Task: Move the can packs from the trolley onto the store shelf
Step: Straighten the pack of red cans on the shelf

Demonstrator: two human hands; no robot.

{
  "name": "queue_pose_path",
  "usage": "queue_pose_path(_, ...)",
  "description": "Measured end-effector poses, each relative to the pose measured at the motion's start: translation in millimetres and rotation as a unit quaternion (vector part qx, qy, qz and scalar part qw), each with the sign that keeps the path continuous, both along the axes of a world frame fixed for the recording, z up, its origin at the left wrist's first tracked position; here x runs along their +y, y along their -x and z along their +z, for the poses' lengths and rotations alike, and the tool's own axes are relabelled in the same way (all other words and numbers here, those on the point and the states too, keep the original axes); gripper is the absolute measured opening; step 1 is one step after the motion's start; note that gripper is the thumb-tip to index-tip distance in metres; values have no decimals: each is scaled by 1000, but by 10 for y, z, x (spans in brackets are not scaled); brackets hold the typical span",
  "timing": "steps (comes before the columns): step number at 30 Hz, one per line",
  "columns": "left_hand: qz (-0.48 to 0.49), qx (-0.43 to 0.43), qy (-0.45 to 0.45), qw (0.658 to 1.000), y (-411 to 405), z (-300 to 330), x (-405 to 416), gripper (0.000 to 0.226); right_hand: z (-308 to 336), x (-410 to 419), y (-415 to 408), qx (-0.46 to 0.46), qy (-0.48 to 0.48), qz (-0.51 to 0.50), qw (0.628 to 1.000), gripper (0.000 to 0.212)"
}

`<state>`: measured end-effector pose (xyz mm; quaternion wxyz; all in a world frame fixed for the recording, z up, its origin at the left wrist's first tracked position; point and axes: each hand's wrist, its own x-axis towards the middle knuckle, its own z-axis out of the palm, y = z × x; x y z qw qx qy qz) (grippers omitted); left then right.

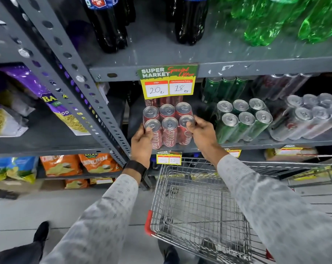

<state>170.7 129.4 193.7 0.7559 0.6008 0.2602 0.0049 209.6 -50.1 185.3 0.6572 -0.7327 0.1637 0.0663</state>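
Note:
A shrink-wrapped pack of red cola cans (169, 124) stands at the front of the grey store shelf (266, 142), just below a yellow price sign. My left hand (142, 143) grips the pack's left front corner. My right hand (201, 132) holds its right front can. More red cans stand behind the pack. To the right on the same shelf sit a green can pack (243, 121) and a silver can pack (312, 117). The wire trolley (195, 206) stands below my arms, and no packs show in its basket.
Dark cola bottles (108, 25) and green bottles (279, 20) fill the shelf above. A perforated grey upright (81, 80) runs just left of the red pack. Snack bags (62, 164) fill the racks at left. My shoe (41, 231) is on the tiled floor.

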Motion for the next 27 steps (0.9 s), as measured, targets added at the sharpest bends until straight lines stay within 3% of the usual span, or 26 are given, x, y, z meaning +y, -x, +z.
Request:
queue_pose_path(4, -9, 25, 34, 999, -105, 34, 72, 57, 59, -12, -36, 46, -66, -8, 997, 58)
queue_pose_path(11, -50, 14, 79, 996, -139, 28, 21, 42, 2, -1, -54, 73, -152, -18, 986, 48)
queue_pose_path(27, -79, -15, 17, 997, -219, -142, 108, 59, -6, -44, -32, 40, -135, -5, 990, 49)
